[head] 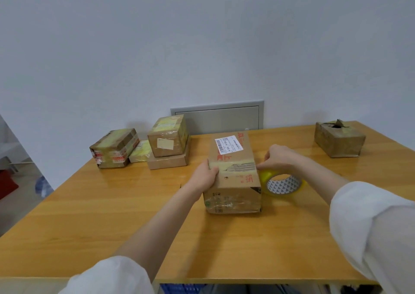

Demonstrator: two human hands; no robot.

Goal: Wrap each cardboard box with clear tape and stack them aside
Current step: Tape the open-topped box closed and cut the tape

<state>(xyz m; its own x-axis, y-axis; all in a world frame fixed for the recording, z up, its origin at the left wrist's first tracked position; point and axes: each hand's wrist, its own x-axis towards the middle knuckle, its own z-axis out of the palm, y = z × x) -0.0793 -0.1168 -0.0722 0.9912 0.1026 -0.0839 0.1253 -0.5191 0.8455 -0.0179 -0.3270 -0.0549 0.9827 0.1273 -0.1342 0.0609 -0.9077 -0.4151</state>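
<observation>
A tall cardboard box (233,156) with a white shipping label stands in the middle of the wooden table (112,215). A yellowish strip of tape (233,167) crosses its top. My left hand (205,177) grips the box's left top edge, thumb on the strip. My right hand (280,159) is at the box's right edge, its fingers curled at the strip's end. The tape roll (283,184) sits just under that hand, against the box's right side; whether the hand holds the roll I cannot tell.
Several taped boxes (166,141) sit grouped at the far left of the table, one stacked on a flat box. Another box (339,141) with a torn top stands at the far right. A grey wall panel (217,116) is behind the table.
</observation>
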